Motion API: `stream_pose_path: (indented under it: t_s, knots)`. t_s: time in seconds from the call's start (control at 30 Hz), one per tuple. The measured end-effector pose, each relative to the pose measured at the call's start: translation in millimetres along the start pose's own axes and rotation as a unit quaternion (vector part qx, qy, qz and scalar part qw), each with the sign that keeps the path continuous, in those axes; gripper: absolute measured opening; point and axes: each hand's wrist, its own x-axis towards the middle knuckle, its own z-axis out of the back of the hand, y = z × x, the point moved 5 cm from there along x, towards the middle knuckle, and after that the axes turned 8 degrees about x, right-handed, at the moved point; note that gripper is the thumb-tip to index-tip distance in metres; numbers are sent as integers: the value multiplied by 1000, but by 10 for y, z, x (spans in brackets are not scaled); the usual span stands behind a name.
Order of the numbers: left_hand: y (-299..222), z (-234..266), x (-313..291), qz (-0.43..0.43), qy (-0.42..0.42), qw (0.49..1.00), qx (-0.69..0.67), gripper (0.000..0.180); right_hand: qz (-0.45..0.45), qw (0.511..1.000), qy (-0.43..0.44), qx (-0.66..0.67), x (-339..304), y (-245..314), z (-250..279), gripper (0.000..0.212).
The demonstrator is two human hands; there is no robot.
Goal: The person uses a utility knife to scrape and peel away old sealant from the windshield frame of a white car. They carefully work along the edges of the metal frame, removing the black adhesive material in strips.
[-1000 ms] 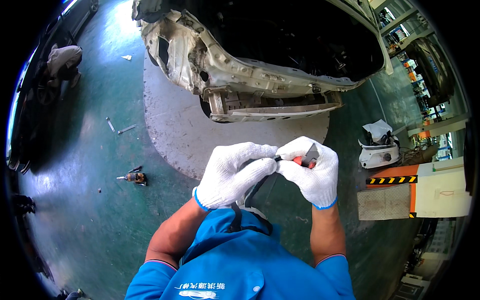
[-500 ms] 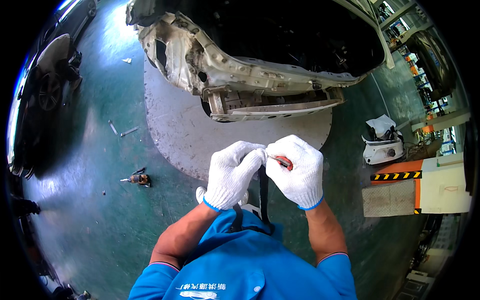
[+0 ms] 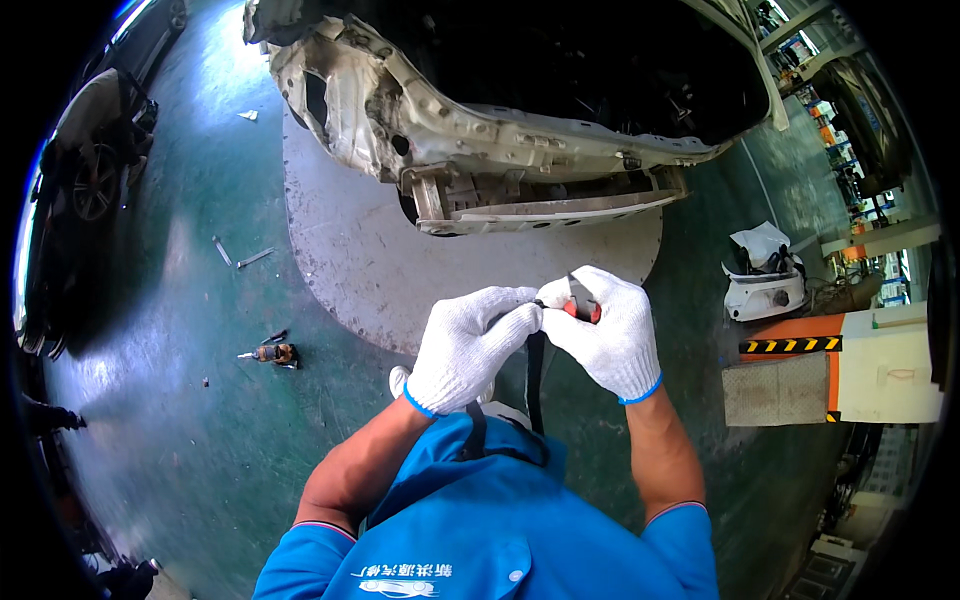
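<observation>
Both my hands wear white knit gloves with blue cuffs and meet in front of my chest. My left hand (image 3: pixel 468 345) is closed, thumb and forefinger pinched around something small and dark that I cannot make out. My right hand (image 3: pixel 612 335) is shut on a small red and dark grey tool (image 3: pixel 580 304), its kind partly hidden by the glove. Fingertips of the two hands touch or nearly touch. Below them hangs a black strap (image 3: pixel 535 385); whether a hand grips it cannot be seen.
A stripped white car body (image 3: pixel 480 150) stands ahead on a grey plate (image 3: pixel 350 270). On the green floor at left lie a power tool (image 3: pixel 273 355) and two metal bars (image 3: pixel 255 257). At right are a white part (image 3: pixel 765 295) and a striped orange-white platform (image 3: pixel 795 345).
My right hand has turned and moved slightly right, showing more of the tool's grey part. My left hand stays pinched, a little further right.
</observation>
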Motion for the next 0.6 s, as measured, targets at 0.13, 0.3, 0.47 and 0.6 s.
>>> stream_pose_path:
  t_s: [0.13,0.3,0.47,0.6]
  knots:
    - [17,-18,-20,-4,-45,999,29,27,71,991,20,-108,12,160,-57,13]
    - [153,-30,34,44,-78,996,22,24,91,988,-4,-121,30,85,-213,14]
    - [347,-140,46,159,-41,978,-129,23,145,977,-3,-155,-103,-74,-264,16]
    - [653,-213,24,197,-4,957,-211,20,174,964,45,-193,-170,-75,-293,18]
